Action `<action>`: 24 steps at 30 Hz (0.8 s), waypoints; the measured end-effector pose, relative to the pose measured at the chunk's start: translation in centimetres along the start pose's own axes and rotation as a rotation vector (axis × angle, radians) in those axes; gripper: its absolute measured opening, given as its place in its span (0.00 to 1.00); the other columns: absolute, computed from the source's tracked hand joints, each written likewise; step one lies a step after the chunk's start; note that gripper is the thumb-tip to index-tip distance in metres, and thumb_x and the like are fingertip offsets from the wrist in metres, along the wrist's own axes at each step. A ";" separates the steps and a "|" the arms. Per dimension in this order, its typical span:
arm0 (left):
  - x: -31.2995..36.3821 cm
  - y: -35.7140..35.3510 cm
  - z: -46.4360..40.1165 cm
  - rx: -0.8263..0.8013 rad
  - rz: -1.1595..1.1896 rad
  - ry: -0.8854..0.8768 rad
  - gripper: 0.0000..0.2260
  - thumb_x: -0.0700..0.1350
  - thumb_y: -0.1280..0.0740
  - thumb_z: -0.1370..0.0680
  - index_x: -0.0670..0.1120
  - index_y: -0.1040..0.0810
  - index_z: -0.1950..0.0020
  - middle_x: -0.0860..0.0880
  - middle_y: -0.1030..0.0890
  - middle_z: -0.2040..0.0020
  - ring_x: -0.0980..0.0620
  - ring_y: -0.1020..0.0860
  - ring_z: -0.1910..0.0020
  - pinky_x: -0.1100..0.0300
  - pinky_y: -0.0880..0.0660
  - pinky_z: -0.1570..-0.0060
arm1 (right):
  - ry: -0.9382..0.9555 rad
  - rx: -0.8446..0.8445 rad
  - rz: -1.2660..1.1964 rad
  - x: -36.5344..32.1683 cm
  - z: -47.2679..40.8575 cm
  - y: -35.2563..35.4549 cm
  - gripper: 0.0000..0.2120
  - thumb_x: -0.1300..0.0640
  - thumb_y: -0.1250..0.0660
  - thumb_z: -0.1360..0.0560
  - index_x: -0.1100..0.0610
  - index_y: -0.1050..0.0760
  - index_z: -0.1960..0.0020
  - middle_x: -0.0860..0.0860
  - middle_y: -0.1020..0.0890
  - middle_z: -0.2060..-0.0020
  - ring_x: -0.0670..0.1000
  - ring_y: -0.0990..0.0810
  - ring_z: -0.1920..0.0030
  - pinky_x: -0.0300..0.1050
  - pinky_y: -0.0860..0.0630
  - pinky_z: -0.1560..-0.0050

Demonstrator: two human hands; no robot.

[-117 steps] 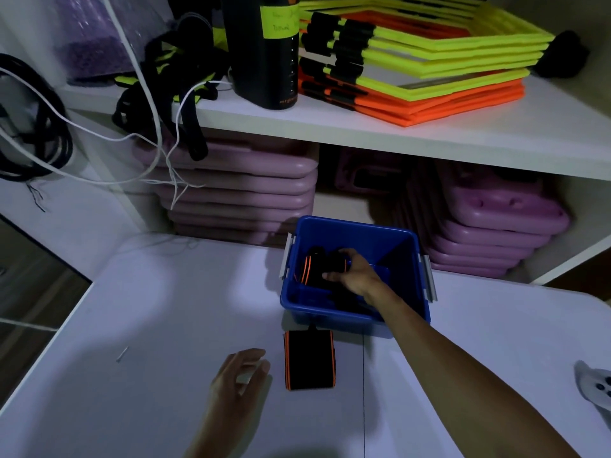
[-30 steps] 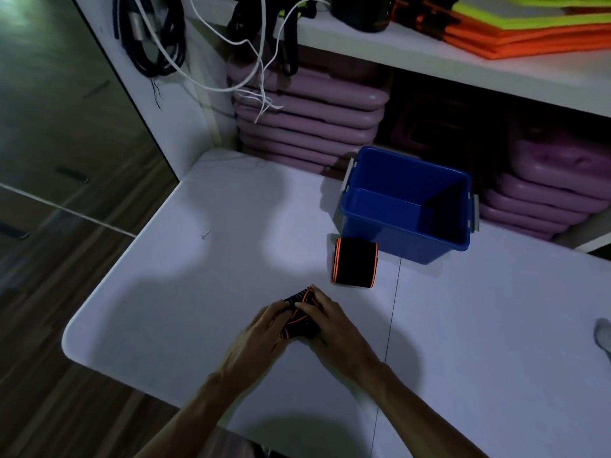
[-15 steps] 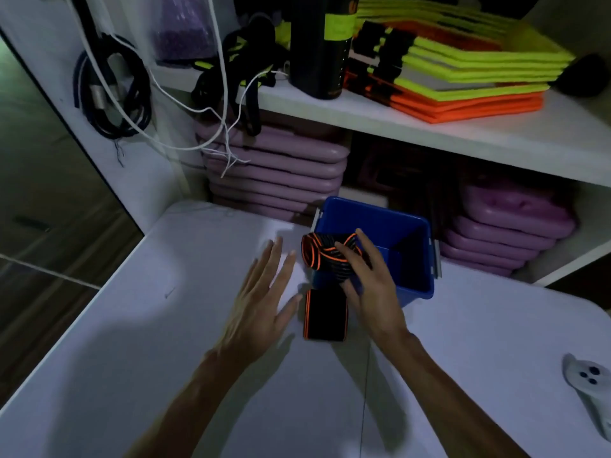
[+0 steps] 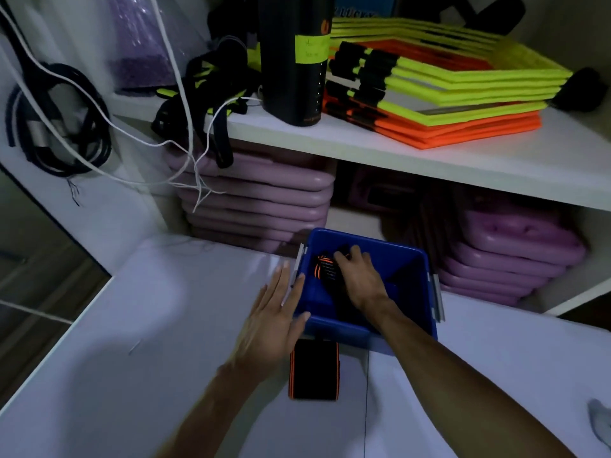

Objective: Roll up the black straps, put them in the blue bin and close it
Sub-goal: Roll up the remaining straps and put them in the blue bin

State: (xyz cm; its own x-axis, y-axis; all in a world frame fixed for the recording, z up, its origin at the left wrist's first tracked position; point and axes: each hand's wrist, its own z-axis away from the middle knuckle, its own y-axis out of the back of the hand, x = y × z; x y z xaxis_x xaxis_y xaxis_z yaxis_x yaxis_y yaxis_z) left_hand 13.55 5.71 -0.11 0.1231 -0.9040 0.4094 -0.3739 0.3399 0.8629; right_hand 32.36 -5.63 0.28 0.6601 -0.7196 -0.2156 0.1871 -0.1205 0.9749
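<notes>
Right hand [image 4: 358,279] reaches inside the blue bin [image 4: 408,320], fingers curled round a rolled black strap [image 4: 325,268] with orange edging. Left hand [image 4: 276,320] flat, fingers straight, against the bin's left wall, holding nothing. Second rolled strap [image 4: 313,370] lies on the white counter [image 4: 132,375], touching the bin's near side. Purple pads [image 4: 258,200] stacked behind, under the shelf [image 4: 413,150].

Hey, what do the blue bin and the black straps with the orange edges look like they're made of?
Blue bin: likely molded plastic, with smooth, faintly glossy, rigid walls. Rolled strap in the right hand and the strap on the table: probably woven elastic fabric, matte, with ribbed texture and orange edge stripes.
</notes>
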 end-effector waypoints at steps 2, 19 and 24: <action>-0.2 -0.4 0.2 -0.019 0.025 0.010 0.27 0.56 0.46 0.20 0.47 0.43 0.23 0.45 0.47 0.21 0.48 0.47 0.23 0.48 0.41 0.27 | -0.031 -0.051 0.002 0.1 -0.9 -0.6 0.26 0.63 0.34 0.24 0.55 0.39 0.29 0.61 0.33 0.35 0.63 0.31 0.37 0.58 0.27 0.40; 0.7 -1.3 3.3 0.043 0.240 0.024 0.25 0.50 0.43 0.19 0.47 0.42 0.23 0.46 0.49 0.21 0.54 0.46 0.23 0.68 0.46 0.28 | -0.148 -0.043 -0.442 0.5 1.9 2.5 0.40 0.54 0.26 0.28 0.44 0.45 0.24 0.56 0.28 0.38 0.57 0.25 0.39 0.53 0.26 0.39; 1.0 -2.4 8.0 0.101 0.285 0.121 0.20 0.45 0.39 0.21 0.48 0.34 0.29 0.46 0.33 0.29 0.48 0.31 0.31 0.60 0.33 0.33 | -0.151 0.283 -0.541 -0.8 8.7 2.5 0.16 0.52 0.34 0.21 0.50 0.28 0.34 0.49 0.27 0.43 0.51 0.25 0.41 0.48 0.25 0.39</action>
State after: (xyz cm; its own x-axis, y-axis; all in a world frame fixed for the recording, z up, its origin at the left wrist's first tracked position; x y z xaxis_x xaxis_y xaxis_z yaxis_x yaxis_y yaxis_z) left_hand 7.23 1.90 -4.14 0.1060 -0.7368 0.6677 -0.4980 0.5419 0.6770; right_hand 25.94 -11.34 3.40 0.4118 -0.5923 -0.6925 0.2523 -0.6561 0.7112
